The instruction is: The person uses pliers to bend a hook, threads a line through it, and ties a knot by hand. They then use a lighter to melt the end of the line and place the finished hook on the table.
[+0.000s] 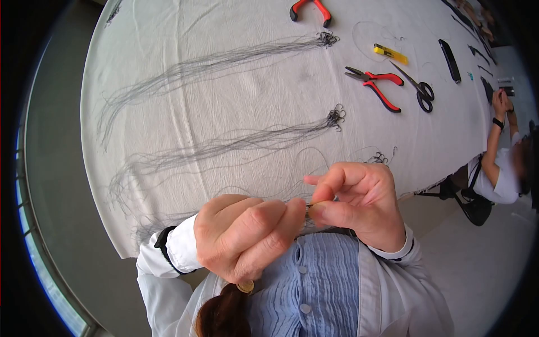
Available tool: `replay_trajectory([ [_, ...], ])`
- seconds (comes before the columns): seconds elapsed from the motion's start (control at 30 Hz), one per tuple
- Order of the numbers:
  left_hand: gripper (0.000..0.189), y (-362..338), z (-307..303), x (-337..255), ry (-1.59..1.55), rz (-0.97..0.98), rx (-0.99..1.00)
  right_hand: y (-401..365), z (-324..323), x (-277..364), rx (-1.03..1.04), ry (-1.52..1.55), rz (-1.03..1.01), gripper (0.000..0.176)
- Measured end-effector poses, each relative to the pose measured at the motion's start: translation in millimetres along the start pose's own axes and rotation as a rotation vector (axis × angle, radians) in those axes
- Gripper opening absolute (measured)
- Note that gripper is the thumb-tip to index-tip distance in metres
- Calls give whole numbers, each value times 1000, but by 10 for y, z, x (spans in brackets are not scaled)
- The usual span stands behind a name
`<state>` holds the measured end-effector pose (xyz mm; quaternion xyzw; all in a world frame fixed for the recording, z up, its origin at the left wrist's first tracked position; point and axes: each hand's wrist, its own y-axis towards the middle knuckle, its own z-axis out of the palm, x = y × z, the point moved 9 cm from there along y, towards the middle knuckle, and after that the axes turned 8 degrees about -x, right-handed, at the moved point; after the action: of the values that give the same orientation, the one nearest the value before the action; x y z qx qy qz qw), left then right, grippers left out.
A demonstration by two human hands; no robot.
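My left hand [250, 233] and my right hand [359, 205] meet in front of my chest, above the table's near edge. Both are closed in a pinch, thumb against fingertips, on a tiny thing with a thin golden-brown edge; its kind is too small and hidden to tell. Just beyond my right hand lies a cluster of dark fish hooks [378, 158]. Farther back, a second bunch of hooks [336, 117] ends a long bundle of thin grey line [219, 147]. A third bunch of hooks [327, 39] has its own bundle of line [224, 59].
Red-handled pliers [377, 84], black scissors [420, 90], a yellow cutter [391, 54] and a black elongated object [449, 60] lie on the white tablecloth [269, 95]. Other red handles [310, 7] show at the far edge. Another person [497, 157] sits at the right.
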<state>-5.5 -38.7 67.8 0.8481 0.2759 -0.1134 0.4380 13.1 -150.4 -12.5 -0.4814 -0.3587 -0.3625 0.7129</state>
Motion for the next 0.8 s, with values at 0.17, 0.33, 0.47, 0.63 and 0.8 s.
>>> replay_trajectory([
  [0.17, 25, 11, 47, 328, -182, -361, 4, -33, -83, 181, -91, -200, -236, 4],
  [0.33, 17, -146, 226, 553, -556, -781, 152, -78, -106, 332, -158, -484, -443, 6],
  [0.47, 14, -346, 360, 635, -800, -1106, 132, -146, -29, 495, -184, -620, -674, 12],
  [0.63, 7, -447, 534, 602, -1149, -1216, 89, -294, 93, 631, -200, -833, -965, 17],
  [0.8, 18, -526, 586, 539, -1317, -1446, 209, -449, 224, 605, -203, -1029, -1239, 20],
])
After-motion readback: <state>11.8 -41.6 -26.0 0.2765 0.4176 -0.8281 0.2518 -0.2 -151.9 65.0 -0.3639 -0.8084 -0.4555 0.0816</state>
